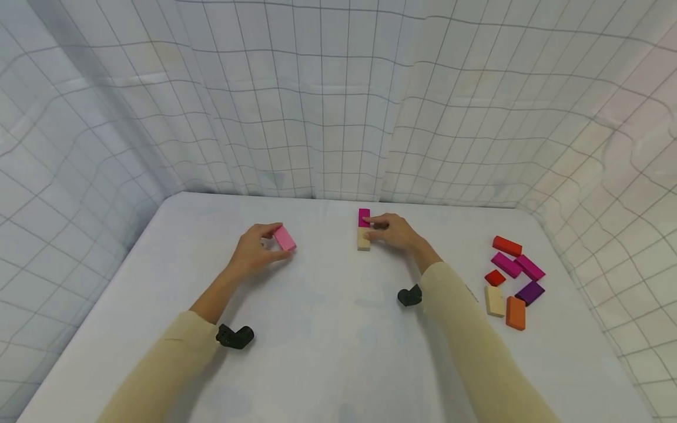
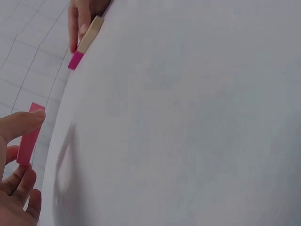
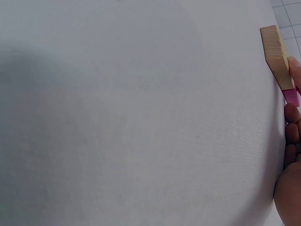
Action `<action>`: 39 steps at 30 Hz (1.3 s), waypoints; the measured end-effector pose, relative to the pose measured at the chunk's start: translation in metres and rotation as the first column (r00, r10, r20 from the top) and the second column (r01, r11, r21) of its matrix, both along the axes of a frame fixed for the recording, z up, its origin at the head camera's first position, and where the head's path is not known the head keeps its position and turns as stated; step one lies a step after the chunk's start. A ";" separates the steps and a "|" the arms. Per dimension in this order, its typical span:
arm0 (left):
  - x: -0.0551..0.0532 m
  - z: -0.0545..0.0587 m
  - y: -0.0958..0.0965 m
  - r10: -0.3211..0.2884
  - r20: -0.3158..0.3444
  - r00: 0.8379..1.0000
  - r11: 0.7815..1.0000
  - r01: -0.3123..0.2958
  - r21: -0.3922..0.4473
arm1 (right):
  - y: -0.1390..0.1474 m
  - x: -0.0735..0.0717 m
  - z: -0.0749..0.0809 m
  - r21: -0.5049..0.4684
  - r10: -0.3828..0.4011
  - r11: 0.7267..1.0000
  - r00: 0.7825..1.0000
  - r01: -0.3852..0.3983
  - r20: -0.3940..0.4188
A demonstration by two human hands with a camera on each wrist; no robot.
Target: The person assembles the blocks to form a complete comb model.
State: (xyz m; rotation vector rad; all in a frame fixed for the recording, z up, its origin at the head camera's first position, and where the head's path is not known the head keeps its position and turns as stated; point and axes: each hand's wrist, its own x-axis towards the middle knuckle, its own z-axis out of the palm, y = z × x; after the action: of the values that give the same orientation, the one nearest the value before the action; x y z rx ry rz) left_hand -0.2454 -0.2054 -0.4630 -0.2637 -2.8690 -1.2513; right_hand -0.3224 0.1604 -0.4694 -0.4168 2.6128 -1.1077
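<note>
Between the thumb and fingers of my left hand [image 1: 252, 249] is a pink block [image 1: 284, 238]. In the left wrist view this pink block [image 2: 29, 137] is tilted and held at its two ends, raised above the table. My right hand [image 1: 395, 231] is at a magenta block [image 1: 364, 215] and a beige block [image 1: 363, 240], which lie end to end near the far edge. Its index fingertip touches the magenta block and its thumb rests against the beige one. In the right wrist view the thumb [image 3: 295, 70] overlaps the beige block [image 3: 276, 54].
Several loose blocks lie to the right: a red bar [image 1: 507, 245], magenta bars [image 1: 506, 265], a small red piece [image 1: 495, 278], a purple block [image 1: 530, 293], a beige block [image 1: 495, 301] and an orange block [image 1: 515, 313]. Gridded white curtains [image 1: 338, 106] surround the white table [image 1: 317, 341].
</note>
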 end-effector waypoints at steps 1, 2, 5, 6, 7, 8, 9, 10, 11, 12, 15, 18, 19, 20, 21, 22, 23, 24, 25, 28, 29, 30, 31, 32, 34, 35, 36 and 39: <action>0.000 0.000 0.007 -0.015 -0.004 1.000 1.000 0.015 0.005 | 0.000 0.000 0.000 0.002 0.001 1.000 1.000 -0.001 0.000; 0.001 0.001 0.014 -0.032 -0.007 0.999 0.999 0.032 0.013 | -0.001 0.000 0.000 0.002 0.000 1.000 1.000 0.000 0.000; 0.004 0.001 0.034 -0.085 -0.030 0.996 0.996 0.086 0.026 | -0.002 0.000 0.001 -0.003 -0.005 1.000 1.000 0.005 0.002; 0.005 0.002 0.041 -0.104 -0.034 0.994 0.994 0.105 0.029 | -0.003 0.000 0.001 -0.005 -0.008 1.000 1.000 0.008 0.003; 0.006 0.002 0.047 -0.122 -0.033 0.992 0.992 0.123 0.032 | -0.003 -0.001 0.001 -0.005 -0.010 1.000 1.000 0.010 0.003; 0.006 0.002 0.053 -0.142 -0.033 0.989 0.989 0.143 0.032 | -0.003 -0.001 0.001 -0.006 -0.012 1.000 1.000 0.012 0.003; 0.007 0.001 0.059 -0.160 -0.034 0.987 0.986 0.161 0.032 | -0.003 -0.001 0.001 -0.003 -0.013 1.000 1.000 0.013 0.003; 0.007 0.001 0.064 -0.177 -0.034 0.984 0.984 0.178 0.030 | -0.003 -0.001 0.002 -0.001 -0.014 1.000 1.000 0.014 0.003; 0.008 0.000 0.070 -0.193 -0.035 0.981 0.980 0.194 0.032 | -0.002 -0.001 0.002 0.000 -0.013 1.000 1.000 0.013 0.002; 0.008 0.000 0.074 -0.207 -0.037 0.978 0.978 0.208 0.032 | -0.002 -0.001 0.001 0.005 -0.012 1.000 1.000 0.012 -0.001; 0.008 -0.002 0.086 -0.239 -0.031 0.970 0.970 0.240 0.039 | -0.001 -0.002 0.001 0.010 -0.011 1.000 1.000 0.011 0.000; 0.006 -0.003 0.097 -0.272 -0.020 0.962 0.961 0.273 0.044 | 0.000 -0.002 0.002 0.016 -0.016 1.000 1.000 0.016 0.006; 0.006 -0.004 0.100 -0.282 -0.015 0.959 0.958 0.282 0.048 | 0.001 -0.002 0.002 0.017 -0.020 1.000 1.000 0.020 0.010; 0.006 -0.005 0.103 -0.292 -0.014 0.956 0.955 0.292 0.053 | 0.001 -0.002 0.002 0.023 -0.022 0.999 1.000 0.022 0.011; 0.005 -0.006 0.107 -0.300 -0.014 0.954 0.952 0.300 0.056 | 0.002 -0.002 0.002 0.028 -0.026 0.999 1.000 0.026 0.011; 0.005 -0.007 0.110 -0.307 -0.014 0.952 0.950 0.307 0.058 | 0.002 -0.002 0.002 0.030 -0.028 0.999 1.000 0.028 0.011; 0.004 -0.008 0.112 -0.310 -0.012 0.951 0.949 0.310 0.063 | 0.002 -0.002 0.002 0.030 -0.028 0.999 1.000 0.028 0.010; 0.004 -0.010 0.115 -0.314 -0.013 0.949 0.947 0.314 0.064 | 0.002 -0.002 0.003 0.032 -0.027 0.999 1.000 0.027 0.010; 0.004 -0.011 0.118 -0.317 -0.010 0.948 0.946 0.317 0.066 | 0.001 -0.002 0.003 0.030 -0.025 0.999 1.000 0.025 0.010; 0.005 -0.016 0.126 -0.330 -0.005 0.944 0.942 0.329 0.066 | 0.001 -0.001 0.004 0.025 -0.020 0.999 1.000 0.020 0.009; 0.005 -0.017 0.128 -0.335 -0.004 0.942 0.940 0.335 0.067 | 0.000 -0.001 0.004 0.026 -0.021 0.999 1.000 0.021 0.008; 0.006 -0.018 0.130 -0.340 -0.005 0.940 0.938 0.340 0.066 | 0.000 0.000 0.004 0.028 -0.021 0.999 1.000 0.021 0.008; 0.006 -0.018 0.133 -0.344 -0.001 0.939 0.937 0.343 0.065 | 0.000 0.000 0.004 0.031 -0.023 0.999 1.000 0.023 0.006; 0.006 -0.018 0.135 -0.345 -0.002 0.939 0.937 0.345 0.061 | 0.000 0.000 0.003 0.033 -0.024 0.999 1.000 0.024 0.004; 0.007 -0.019 0.138 -0.346 -0.005 0.938 0.937 0.345 0.055 | 0.000 0.000 0.003 0.036 -0.022 0.999 1.000 0.022 -0.003; 0.008 -0.019 0.139 -0.343 -0.006 0.939 0.938 0.343 0.046 | 0.000 0.000 0.002 0.034 -0.017 0.999 1.000 0.017 -0.006; 0.008 -0.018 0.140 -0.338 -0.004 0.941 0.940 0.338 0.035 | -0.001 0.000 0.002 0.032 -0.010 0.999 1.000 0.010 -0.010; 0.011 -0.018 0.141 -0.299 0.005 0.954 0.954 0.299 0.002 | -0.002 -0.001 0.001 0.029 0.004 1.000 1.000 -0.003 -0.020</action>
State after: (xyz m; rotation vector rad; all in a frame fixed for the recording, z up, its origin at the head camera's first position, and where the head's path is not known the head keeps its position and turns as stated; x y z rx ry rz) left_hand -0.2347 -0.0642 -0.4805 -0.7210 -2.9123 -1.2916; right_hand -0.3231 0.1588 -0.4688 -0.4285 2.6414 -1.0681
